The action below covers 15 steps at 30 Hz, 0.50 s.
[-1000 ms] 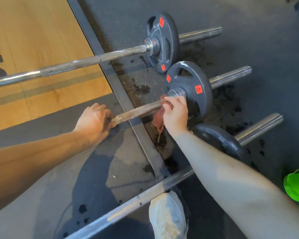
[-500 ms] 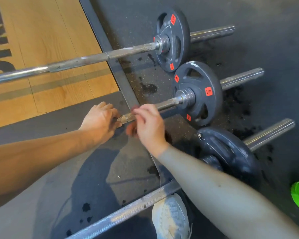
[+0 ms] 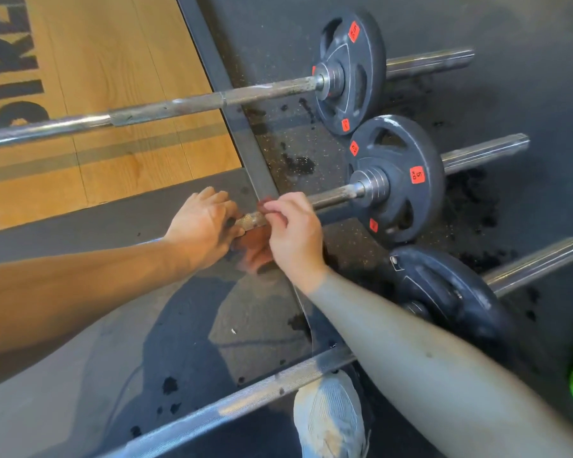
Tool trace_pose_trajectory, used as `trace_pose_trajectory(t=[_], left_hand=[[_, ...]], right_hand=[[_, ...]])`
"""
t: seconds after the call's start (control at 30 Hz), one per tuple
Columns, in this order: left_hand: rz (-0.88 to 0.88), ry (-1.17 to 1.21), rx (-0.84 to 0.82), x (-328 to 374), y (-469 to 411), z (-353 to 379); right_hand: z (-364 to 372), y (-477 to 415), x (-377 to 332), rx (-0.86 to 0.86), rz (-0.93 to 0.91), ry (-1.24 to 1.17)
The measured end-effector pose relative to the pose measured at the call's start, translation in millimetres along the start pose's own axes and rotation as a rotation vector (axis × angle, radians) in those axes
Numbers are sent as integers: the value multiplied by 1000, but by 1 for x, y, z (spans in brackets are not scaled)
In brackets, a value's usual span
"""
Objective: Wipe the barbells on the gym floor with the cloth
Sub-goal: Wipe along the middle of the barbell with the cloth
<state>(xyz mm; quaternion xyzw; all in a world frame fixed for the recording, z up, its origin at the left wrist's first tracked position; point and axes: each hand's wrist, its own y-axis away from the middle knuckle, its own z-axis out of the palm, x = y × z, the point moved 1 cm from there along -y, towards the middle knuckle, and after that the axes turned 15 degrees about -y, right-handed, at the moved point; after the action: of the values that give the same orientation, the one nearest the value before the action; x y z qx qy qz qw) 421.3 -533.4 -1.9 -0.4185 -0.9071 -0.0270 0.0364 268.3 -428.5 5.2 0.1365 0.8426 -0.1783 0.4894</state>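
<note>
- Because the cloth (image 3: 255,251) hangs blurred under the middle bar (image 3: 334,196), bunched between the two hands, only part of it looks pressed to the steel; a loose pinch could let it drop to the floor (image 3: 311,153).
- The right hand (image 3: 295,233) has its fingers (image 3: 278,206) curled over the bar, pinching the cloth's upper edge against it; if that pinch stays this light, I judge the wipe will skim the rusty knurling rather than scrub it.
- The left hand (image 3: 202,226) is clenched round the bar just beside the cloth, steadying it. With both hands this close, a hard stroke leftward could jam the right knuckles into the left.
- The bar rests on its plate (image 3: 400,180), so it can roll; should the left hand slacken, the bar may turn under the cloth and the rubbing would be wasted.
- The rough, flaking surface of the shaft could snag the cloth or scrape fingertips.
- A stroke toward the collar could carry the right hand into the plate.
- Dark wet patches (image 3: 298,163) dot the floor below the bars; a dropped cloth would pick up grit there.
- The near bar (image 3: 212,414) lies just beside the shoe (image 3: 331,414), so a shift of weight could set a foot on it.
- The far bar (image 3: 212,100) lies well apart and seems no risk.
</note>
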Motion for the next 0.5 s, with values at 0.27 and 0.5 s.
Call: trace_pose_trajectory(t=[0.27, 0.5], left_hand=[[-3, 33, 20, 1, 2, 1], [-17, 36, 17, -3, 8, -2]], right_hand=[[-91, -32, 44, 228, 173, 203], [-29, -12, 16, -190, -152, 97]])
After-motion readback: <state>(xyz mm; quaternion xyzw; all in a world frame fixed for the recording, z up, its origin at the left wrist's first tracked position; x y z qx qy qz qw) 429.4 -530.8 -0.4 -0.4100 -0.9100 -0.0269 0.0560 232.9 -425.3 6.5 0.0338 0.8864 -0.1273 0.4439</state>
